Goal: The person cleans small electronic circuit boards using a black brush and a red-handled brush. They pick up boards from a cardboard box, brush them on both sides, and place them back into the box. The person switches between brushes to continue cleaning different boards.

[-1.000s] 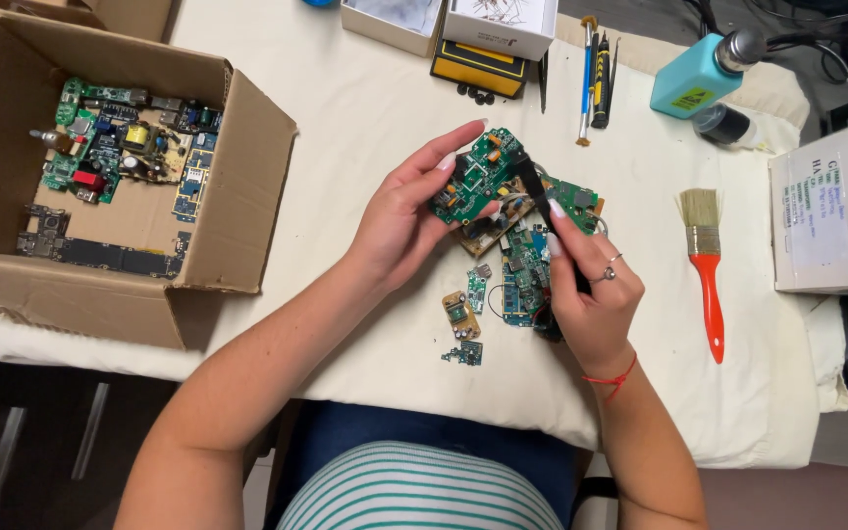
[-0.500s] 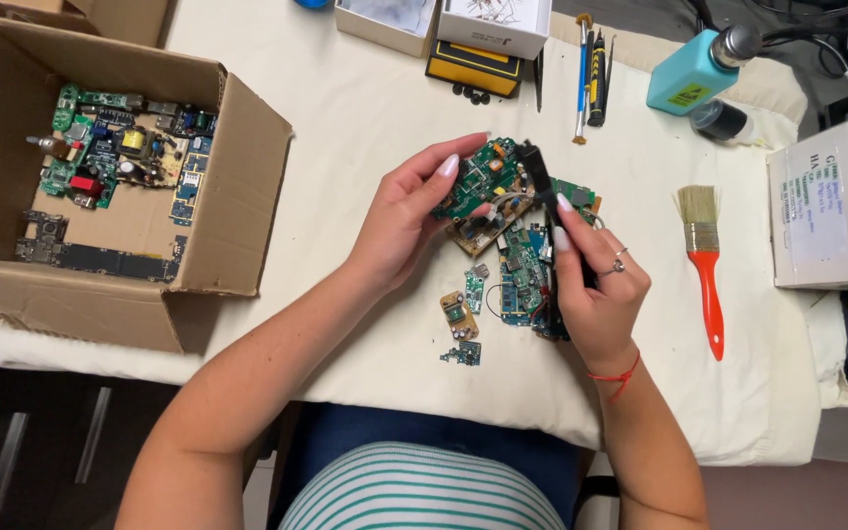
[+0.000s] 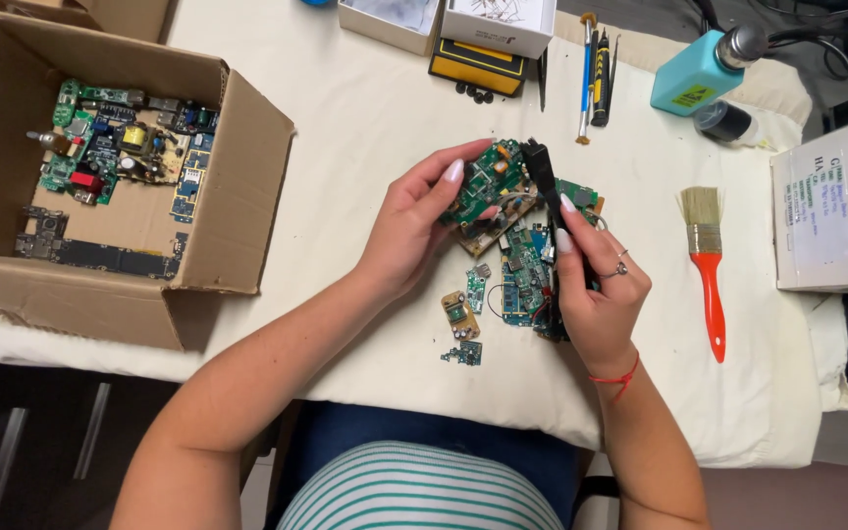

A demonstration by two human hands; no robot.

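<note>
My left hand (image 3: 406, 231) holds a green circuit board (image 3: 484, 183) tilted above the cloth, fingers curled around its left edge. My right hand (image 3: 598, 290) grips a black brush-like tool (image 3: 542, 169) whose tip rests against the board's right side. Under both hands lies a heap of small circuit boards (image 3: 527, 275), green and blue, with two tiny pieces (image 3: 462, 319) just left of the heap.
An open cardboard box (image 3: 238, 196) with several circuit boards stands at the left. A red-handled paintbrush (image 3: 707, 265) lies to the right, a white carton (image 3: 831, 211) beyond it. A teal dispenser bottle (image 3: 694, 74), screwdrivers (image 3: 591, 69) and small boxes (image 3: 488, 29) line the far edge.
Both hands have stayed nearly in place. The black tool has shifted slightly along the held board's edge.
</note>
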